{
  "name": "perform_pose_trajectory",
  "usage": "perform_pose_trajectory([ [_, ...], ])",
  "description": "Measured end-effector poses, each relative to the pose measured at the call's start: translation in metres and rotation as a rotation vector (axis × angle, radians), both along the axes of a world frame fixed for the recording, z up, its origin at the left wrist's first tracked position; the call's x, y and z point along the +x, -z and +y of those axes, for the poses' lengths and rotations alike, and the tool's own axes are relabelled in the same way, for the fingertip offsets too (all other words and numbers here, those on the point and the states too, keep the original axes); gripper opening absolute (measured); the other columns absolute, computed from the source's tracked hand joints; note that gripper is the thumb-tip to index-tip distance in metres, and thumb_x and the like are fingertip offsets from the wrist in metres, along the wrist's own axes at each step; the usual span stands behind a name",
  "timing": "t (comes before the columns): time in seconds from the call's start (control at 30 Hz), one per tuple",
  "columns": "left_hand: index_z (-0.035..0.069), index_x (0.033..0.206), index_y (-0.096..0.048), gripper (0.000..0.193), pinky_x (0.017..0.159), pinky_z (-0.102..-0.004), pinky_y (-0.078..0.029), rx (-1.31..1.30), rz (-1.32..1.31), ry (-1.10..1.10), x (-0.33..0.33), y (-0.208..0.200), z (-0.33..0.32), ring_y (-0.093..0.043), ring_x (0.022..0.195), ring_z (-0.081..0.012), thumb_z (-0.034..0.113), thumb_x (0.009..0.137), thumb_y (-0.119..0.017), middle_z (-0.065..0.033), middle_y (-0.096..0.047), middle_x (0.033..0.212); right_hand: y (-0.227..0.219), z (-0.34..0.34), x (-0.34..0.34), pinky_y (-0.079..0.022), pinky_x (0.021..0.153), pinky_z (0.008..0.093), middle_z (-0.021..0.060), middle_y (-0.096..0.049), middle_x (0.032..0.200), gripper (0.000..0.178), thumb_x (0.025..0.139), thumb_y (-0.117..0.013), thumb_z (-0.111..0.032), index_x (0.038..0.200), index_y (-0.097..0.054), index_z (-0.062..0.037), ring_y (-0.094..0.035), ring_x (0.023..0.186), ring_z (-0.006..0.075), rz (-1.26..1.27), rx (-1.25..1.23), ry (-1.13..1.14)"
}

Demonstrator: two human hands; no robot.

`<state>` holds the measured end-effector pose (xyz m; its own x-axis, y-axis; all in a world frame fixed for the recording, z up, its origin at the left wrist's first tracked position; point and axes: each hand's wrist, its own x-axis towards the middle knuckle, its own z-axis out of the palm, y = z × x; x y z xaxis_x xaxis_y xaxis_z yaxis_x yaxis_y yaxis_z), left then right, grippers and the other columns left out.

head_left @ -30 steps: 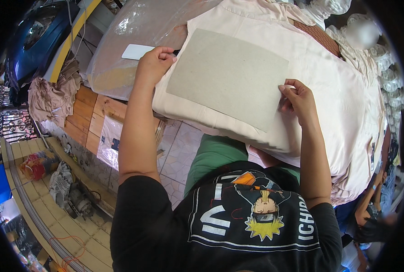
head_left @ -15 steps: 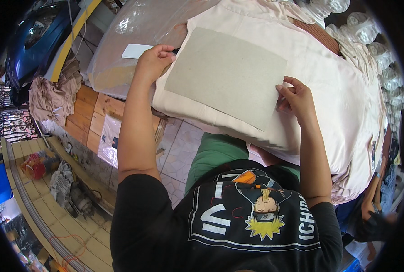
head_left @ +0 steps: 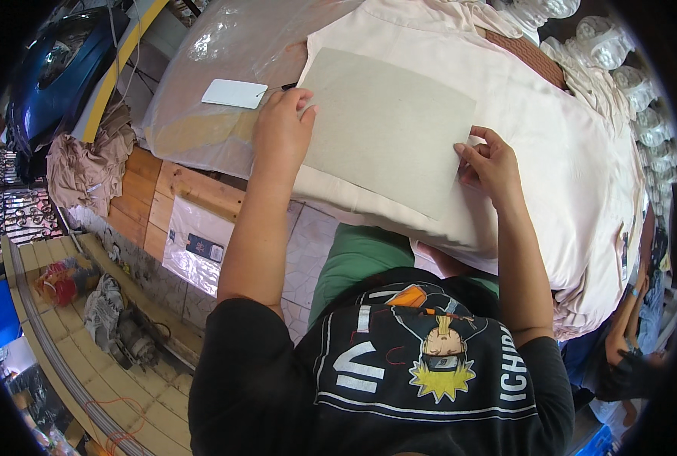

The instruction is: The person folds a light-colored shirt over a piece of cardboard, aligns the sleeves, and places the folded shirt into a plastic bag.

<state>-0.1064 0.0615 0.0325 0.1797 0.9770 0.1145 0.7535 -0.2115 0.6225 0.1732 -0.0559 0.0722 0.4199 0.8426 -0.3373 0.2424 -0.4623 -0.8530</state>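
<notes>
our left hand (head_left: 283,127) now clears the white rectangular card (head_left: 232,93); it and our right hand (head_left: 496,169), narrow, grips unclear, flank the grey rectangular board (head_left: 388,125).

At upper left a blue vehicle (head_left: 74,85) is seen, at far left an ornate grille (head_left: 13,186), at lower left grey machinery (head_left: 134,343).

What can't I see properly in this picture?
All in the head view:
Pale cloth beneath the grey board: covered by it.
Left hand, palm side: hidden by its own back.
Blue glossy object: cut off by the dark rim.
Another person, far right: blurred near the rim.
</notes>
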Motion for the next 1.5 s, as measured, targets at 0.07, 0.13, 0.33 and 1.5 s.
perform_pose_trajectory([
  [0.07, 0.004, 0.107, -0.065, 0.033, 0.076, -0.0325, -0.052, 0.089, 0.027, -0.032, -0.003, 0.007, 0.001, -0.064, 0.083, -0.0237, 0.021, 0.08, -0.071, -0.0127, -0.064, 0.104, 0.005, 0.0, 0.002, -0.047, 0.047, 0.0224, 0.0036, -0.062, 0.068, 0.034, 0.084, -0.069, -0.011, 0.112, -0.055, 0.0025, -0.055, 0.052, 0.008, 0.029, 0.021, 0.012],
  [0.13, 0.002, 0.106, -0.065, 0.034, 0.075, -0.0322, -0.052, 0.134, 0.029, -0.047, -0.006, 0.01, 0.002, -0.064, 0.081, -0.0233, 0.022, 0.079, -0.072, -0.0128, -0.065, 0.102, 0.01, -0.002, 0.004, -0.046, 0.047, 0.0221, 0.0027, -0.061, 0.068, 0.032, 0.084, -0.07, -0.011, 0.11, -0.054, 0.0007, -0.054, 0.051, 0.0078, 0.072, 0.062, 0.023],
  [0.33, 0.0, 0.105, -0.065, 0.042, 0.074, -0.0312, -0.051, 0.067, -0.013, -0.053, -0.009, 0.015, 0.008, -0.063, 0.082, -0.0208, 0.029, 0.076, -0.076, -0.0133, -0.066, 0.1, 0.014, -0.004, 0.003, -0.043, 0.045, 0.0211, 0.0009, -0.06, 0.068, 0.031, 0.085, -0.07, -0.011, 0.11, -0.054, -0.002, -0.053, 0.051, 0.0073, 0.09, 0.131, 0.029],
  [1.5, 0.0, 0.094, -0.064, 0.032, 0.071, -0.0294, -0.05, -0.338, -0.138, -0.156, -0.058, -0.014, -0.027, -0.064, 0.077, -0.0174, 0.022, 0.075, -0.076, -0.0106, -0.069, 0.087, 0.009, -0.002, 0.0, -0.042, 0.044, 0.0214, 0.0024, -0.061, 0.067, 0.049, 0.084, -0.069, -0.014, 0.126, -0.05, 0.0021, -0.054, 0.048, 0.0084, -0.057, 0.045, 0.006],
])
